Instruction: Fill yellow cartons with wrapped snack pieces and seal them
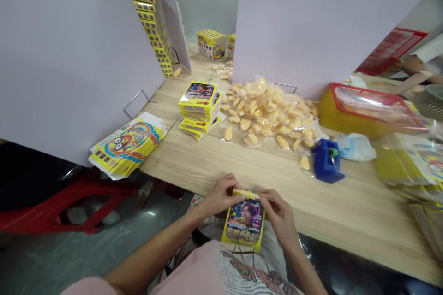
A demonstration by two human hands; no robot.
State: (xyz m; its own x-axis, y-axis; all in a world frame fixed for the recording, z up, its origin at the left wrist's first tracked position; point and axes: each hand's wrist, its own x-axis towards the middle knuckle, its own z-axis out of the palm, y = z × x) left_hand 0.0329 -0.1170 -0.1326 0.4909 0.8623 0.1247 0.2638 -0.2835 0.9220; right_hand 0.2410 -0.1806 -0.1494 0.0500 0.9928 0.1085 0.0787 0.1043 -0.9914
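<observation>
A yellow printed cardboard box (244,221) with a dark picture on its front rests at my lap, just below the table edge. My left hand (224,196) pinches its upper left corner, and my right hand (278,209) grips the upper right corner, thumbs along the top flap. On the table beyond, a stack of similar yellow boxes (199,103) stands left of a heap of small yellow pieces in clear wrappers (270,110). A blue tape dispenser (327,161) sits to the right, with one wrapped piece (304,162) beside it.
Flat yellow cartons (129,145) lie in a pile at the table's left edge. White partitions (294,23) stand behind. At right are a yellow basket with a red rim (337,108) and more cartons (404,161). A red stool (62,212) is below left.
</observation>
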